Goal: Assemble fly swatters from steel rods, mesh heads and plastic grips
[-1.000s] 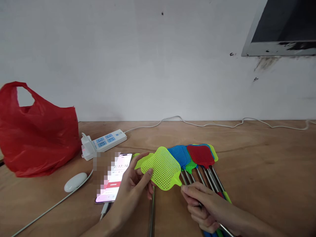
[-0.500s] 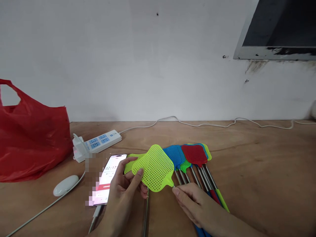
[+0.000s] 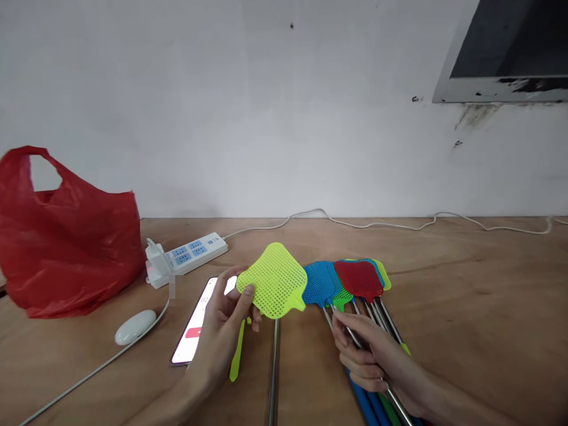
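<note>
My left hand (image 3: 226, 319) pinches a yellow-green perforated fly swatter head (image 3: 276, 281) between thumb and fingers. The head's short neck points to the right, with no rod in it. My right hand (image 3: 368, 355) is closed around a thin metal rod (image 3: 394, 399), its tip a little right of that neck and apart from it. Below my left hand shows a yellow-green strip (image 3: 237, 355), partly hidden. A second metal rod (image 3: 274, 367) runs beneath the head toward the front edge. Close behind my right hand lie several fly swatters, with blue (image 3: 318, 283) and red (image 3: 358, 278) heads among them.
At the left stands a red plastic bag (image 3: 75, 248). A white power strip (image 3: 195, 251), a white mouse-shaped object (image 3: 135, 327) with a cable, and a lit phone (image 3: 190, 331) lie near my left arm. A thin white cord (image 3: 377, 225) runs along the wall.
The rod has come out of the yellow-green head. My right hand has moved right with the rod, and my left hand still holds the head. The view has shifted slightly.
</note>
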